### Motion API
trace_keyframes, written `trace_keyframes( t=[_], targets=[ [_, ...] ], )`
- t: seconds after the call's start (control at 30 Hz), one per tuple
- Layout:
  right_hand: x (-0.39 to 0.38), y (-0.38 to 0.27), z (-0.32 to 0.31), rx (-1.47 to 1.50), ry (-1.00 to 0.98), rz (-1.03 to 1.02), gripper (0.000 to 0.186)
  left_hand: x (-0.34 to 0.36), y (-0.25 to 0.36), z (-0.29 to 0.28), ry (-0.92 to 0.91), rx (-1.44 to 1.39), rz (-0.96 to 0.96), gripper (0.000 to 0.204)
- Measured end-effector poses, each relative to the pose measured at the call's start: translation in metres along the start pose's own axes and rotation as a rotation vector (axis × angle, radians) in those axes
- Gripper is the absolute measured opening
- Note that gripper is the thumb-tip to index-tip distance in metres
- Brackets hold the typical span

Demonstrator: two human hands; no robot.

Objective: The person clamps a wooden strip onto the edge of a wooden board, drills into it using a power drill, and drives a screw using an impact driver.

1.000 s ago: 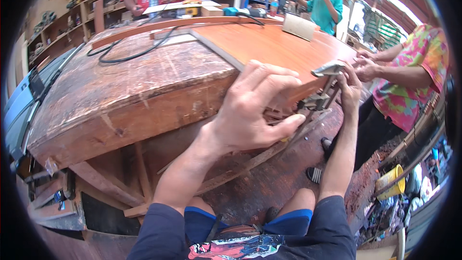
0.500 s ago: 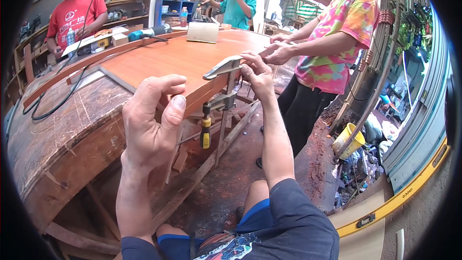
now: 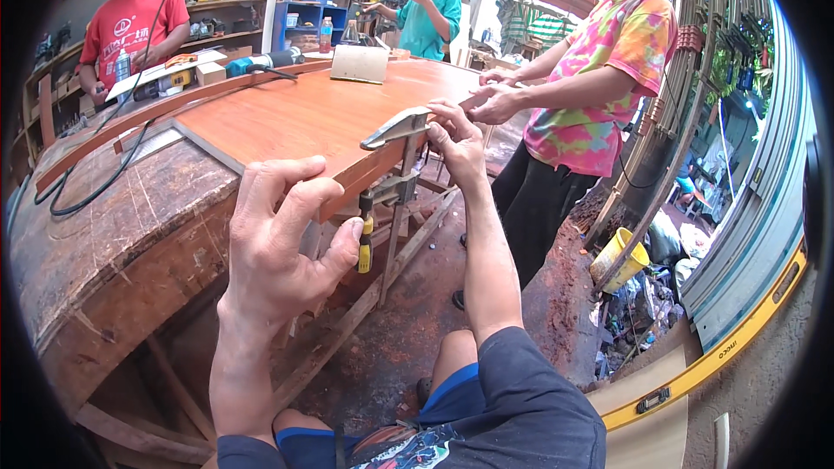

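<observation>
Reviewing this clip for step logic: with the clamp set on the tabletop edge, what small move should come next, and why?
Probably turn the clamp handle with the left hand to tighten. The right hand steadies the clamp's top jaw on the orange panel, while the left-hand fingers touch the handle below.

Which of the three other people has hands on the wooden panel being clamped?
The person in the tie-dye shirt, hands at the wooden panel edge; the red-shirted and teal-shirted people stand behind.
</observation>
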State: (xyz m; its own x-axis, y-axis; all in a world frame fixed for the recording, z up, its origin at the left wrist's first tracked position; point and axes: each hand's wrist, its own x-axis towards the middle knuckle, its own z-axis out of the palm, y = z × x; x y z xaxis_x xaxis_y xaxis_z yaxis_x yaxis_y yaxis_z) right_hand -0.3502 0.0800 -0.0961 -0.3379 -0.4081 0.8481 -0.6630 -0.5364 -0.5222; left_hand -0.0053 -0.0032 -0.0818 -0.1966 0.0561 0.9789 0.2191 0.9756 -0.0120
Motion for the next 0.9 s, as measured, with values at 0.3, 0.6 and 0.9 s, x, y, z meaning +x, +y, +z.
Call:
trace_keyframes(
  t=[0.3,0.6,0.9],
  targets=[
    [-0.001,-0.002,0.004,0.011,0.001,0.002,0.030,0.001,0.003,-0.007,-0.022,-0.037,-0.065,0.042],
    [0.001,0.002,0.001,0.013,-0.037,-0.053,0.036,0.006,-0.008,-0.025,-0.174,-0.122,-0.035,0.048],
    [0.001,-0.002,0.004,0.088,-0.051,0.030,0.028,0.012,-0.012,-0.016,-0.018,-0.179,-0.010,0.057]
  ],
)
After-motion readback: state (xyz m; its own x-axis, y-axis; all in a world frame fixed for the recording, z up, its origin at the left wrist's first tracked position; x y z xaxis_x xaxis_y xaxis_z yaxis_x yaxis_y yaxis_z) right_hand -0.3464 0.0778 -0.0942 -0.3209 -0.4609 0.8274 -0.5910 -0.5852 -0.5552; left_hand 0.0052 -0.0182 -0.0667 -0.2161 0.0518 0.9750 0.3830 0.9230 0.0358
